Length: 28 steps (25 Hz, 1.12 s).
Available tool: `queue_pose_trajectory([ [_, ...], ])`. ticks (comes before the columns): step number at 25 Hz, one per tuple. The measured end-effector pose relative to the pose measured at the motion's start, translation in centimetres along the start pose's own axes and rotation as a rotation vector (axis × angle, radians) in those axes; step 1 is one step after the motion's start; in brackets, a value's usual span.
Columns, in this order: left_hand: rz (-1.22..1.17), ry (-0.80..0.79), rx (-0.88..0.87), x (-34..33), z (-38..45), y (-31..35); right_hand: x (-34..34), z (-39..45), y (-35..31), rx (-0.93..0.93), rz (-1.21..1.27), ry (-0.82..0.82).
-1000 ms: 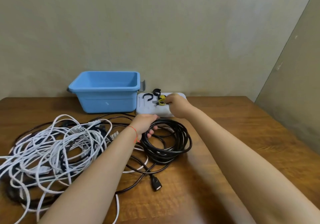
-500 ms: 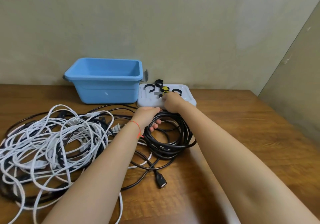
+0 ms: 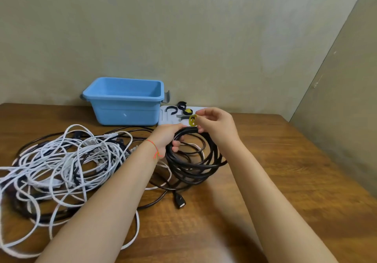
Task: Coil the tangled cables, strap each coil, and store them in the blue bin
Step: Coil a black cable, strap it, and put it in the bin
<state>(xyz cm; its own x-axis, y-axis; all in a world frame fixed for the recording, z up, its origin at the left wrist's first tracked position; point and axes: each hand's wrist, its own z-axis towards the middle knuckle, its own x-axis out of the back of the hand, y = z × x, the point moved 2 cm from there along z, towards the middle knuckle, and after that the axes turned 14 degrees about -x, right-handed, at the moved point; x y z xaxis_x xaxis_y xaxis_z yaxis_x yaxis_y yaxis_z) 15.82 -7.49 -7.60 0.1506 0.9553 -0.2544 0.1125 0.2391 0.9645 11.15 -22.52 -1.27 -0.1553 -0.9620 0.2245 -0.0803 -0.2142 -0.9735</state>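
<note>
My left hand grips the far side of a black cable coil that rests on the wooden table. My right hand pinches a yellow strap just above the coil's top. The coil's black connector end trails toward me. A tangle of white and black cables lies to the left. The blue bin stands open at the back, by the wall.
A white tray to the right of the bin holds several more straps, black and yellow-black. A wall closes the right side beyond the table edge.
My right hand lifted a yellow strap off the tray and brought it back over the coil. My left hand raised the coil's far side slightly. The camera view shifted.
</note>
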Motion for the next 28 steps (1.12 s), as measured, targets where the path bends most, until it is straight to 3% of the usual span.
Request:
queue_pose_trajectory([
  [3, 0.026, -0.071, -0.025, -0.9, -3.7, -0.1, 0.5, -3.9, 0.5, 0.003, 0.002, -0.075],
  [8, 0.062, -0.001, -0.079, -1.1, -7.9, -2.0, -0.2, -5.5, 3.7, -0.051, -0.071, -0.082],
  [14, 0.075, -0.004, -0.181, -0.4, -8.8, -3.2, -1.2, -4.7, 4.5, -0.052, -0.121, -0.075],
  [21, 0.05, 0.004, -0.162, -0.1, -8.4, -4.0, -1.2, -4.7, 5.8, -0.11, -0.045, 0.015],
  [25, 0.08, 0.072, -0.13, -0.1, -8.5, -4.1, -0.1, -5.8, 5.2, -0.186, -0.047, -0.131],
  [28, 0.067, 0.104, -0.117, -0.1, -8.6, -3.9, 0.6, -6.2, 5.0, -0.157, 0.084, -0.29],
])
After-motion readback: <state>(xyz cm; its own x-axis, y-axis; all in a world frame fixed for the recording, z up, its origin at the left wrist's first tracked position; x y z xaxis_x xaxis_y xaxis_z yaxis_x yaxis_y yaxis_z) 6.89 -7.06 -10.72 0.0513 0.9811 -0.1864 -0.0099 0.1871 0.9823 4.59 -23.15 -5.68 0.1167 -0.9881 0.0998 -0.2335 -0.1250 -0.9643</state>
